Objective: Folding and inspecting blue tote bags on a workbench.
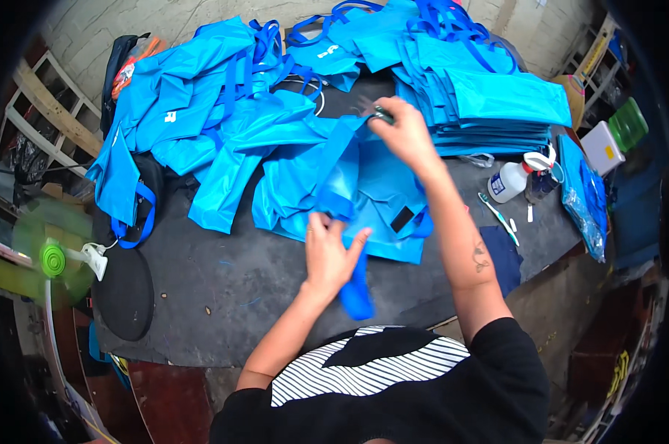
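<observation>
Black-and-white striped shirt front [371, 374], lowest in view, at the near edge of a dark worktable [223, 274]. Left hand [333, 255]: fingers closed around a folded blue strap [355, 285], the free end hanging toward the table edge. Right hand [402, 133]: raised over the table's middle, fist closed on a small pair of scissors [382, 114], blades at the upper edge of the same strip of blue fabric. Blue bag [349, 196]: lying flat and partly rumpled on the table between the two hands, a small black patch near its right corner. Loose blue bags [194, 111]: heaped across the far left of the table, handles tangled. Folded blue bags [490, 103]: neat stack at far right. White spray bottle [513, 177]: standing right of the bag in hand, just beside a toothbrush-like tool [498, 217]. Dark blue cloth [506, 259]: at the right table edge. Green fan [49, 259]: spinning, at left, off the table.
</observation>
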The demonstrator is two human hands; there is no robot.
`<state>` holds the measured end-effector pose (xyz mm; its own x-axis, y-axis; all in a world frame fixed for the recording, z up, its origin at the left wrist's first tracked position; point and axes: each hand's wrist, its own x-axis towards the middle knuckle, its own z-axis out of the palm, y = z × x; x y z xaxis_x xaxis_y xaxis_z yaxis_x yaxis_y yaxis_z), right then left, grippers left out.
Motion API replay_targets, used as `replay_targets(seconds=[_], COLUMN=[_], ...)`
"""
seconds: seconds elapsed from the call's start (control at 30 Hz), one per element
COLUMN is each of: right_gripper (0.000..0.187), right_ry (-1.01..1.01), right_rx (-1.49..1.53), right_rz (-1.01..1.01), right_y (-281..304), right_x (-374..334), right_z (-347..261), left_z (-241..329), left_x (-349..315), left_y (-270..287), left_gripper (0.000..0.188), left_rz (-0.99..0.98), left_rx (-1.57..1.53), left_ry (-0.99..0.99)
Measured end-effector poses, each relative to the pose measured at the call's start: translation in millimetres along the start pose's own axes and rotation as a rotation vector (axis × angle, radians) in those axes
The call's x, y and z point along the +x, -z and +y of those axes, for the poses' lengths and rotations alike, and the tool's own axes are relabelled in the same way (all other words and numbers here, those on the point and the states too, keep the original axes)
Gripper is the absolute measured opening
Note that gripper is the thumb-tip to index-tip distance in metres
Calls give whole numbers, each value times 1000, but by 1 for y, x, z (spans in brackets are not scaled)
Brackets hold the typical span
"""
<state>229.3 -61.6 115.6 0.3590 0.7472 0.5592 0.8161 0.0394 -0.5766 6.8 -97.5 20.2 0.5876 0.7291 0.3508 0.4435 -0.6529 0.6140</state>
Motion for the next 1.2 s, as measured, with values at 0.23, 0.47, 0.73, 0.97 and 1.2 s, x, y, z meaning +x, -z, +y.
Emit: replay_targets(seconds=[0.23, 0.47, 0.73, 0.97, 1.2], right_gripper=[23, 21, 28, 30, 35], right_ry=[-168, -672, -696, -572, -684], right_rx=[239, 480, 1082, 1135, 767], right_rz=[-281, -347, -295, -150, -267], right_y=[37, -22, 24, 13, 52], right_x=[-22, -127, -129, -127, -150], right_z=[29, 134, 89, 87, 61], left_z=[-80, -137, -48, 50, -4], left_x=[4, 4, 33, 70, 97], left_y=[31, 94, 121, 1, -42], left_gripper=[59, 53, 24, 48, 34], left_rz=[33, -743, 171, -318, -359], left_rx=[-314, -619, 80, -659, -722], left_ry=[74, 263, -55, 236, 300])
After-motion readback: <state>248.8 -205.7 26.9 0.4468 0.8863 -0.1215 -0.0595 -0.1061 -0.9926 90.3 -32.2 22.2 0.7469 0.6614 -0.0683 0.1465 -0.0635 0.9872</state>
